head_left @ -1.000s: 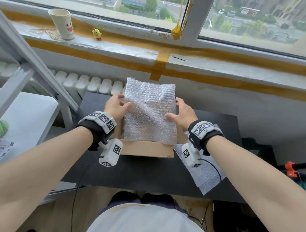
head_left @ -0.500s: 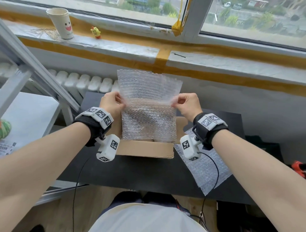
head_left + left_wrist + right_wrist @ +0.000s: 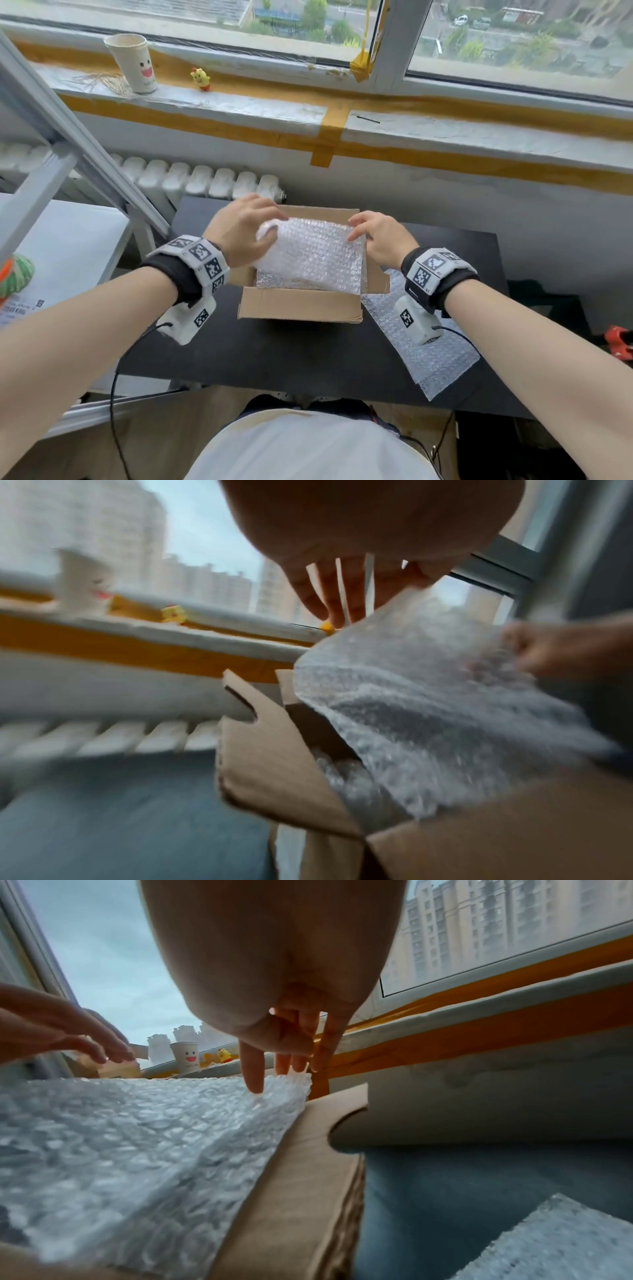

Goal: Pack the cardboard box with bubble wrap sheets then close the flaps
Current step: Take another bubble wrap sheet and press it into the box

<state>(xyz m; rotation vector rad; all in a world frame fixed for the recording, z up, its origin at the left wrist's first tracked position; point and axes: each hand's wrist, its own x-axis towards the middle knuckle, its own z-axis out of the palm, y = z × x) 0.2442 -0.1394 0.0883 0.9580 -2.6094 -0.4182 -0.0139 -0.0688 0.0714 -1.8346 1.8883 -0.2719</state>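
Note:
The open cardboard box [image 3: 301,303] stands on the black table [image 3: 274,349] with its flaps spread. A folded bubble wrap sheet [image 3: 315,250] lies tilted over the opening, its near edge down inside the box. My left hand [image 3: 270,226] holds the sheet's far left corner; the left wrist view is blurred, with my fingers [image 3: 339,599] above the sheet [image 3: 428,696]. My right hand [image 3: 354,226] pinches the far right corner, thumb on top of the sheet [image 3: 137,1137] and fingers [image 3: 291,1064] behind its edge. More bubble wrap [image 3: 274,281] lies in the box underneath.
Loose bubble wrap sheets [image 3: 421,353] lie on the table right of the box. A paper cup [image 3: 133,63] and a yellow toy [image 3: 201,78] stand on the windowsill beyond. A white shelf frame [image 3: 68,137] rises at the left, a radiator [image 3: 205,178] behind the table.
The sheet stood upright above the box in both hands; it has now been folded over and lowered onto the box opening. Both hands came down and forward with it.

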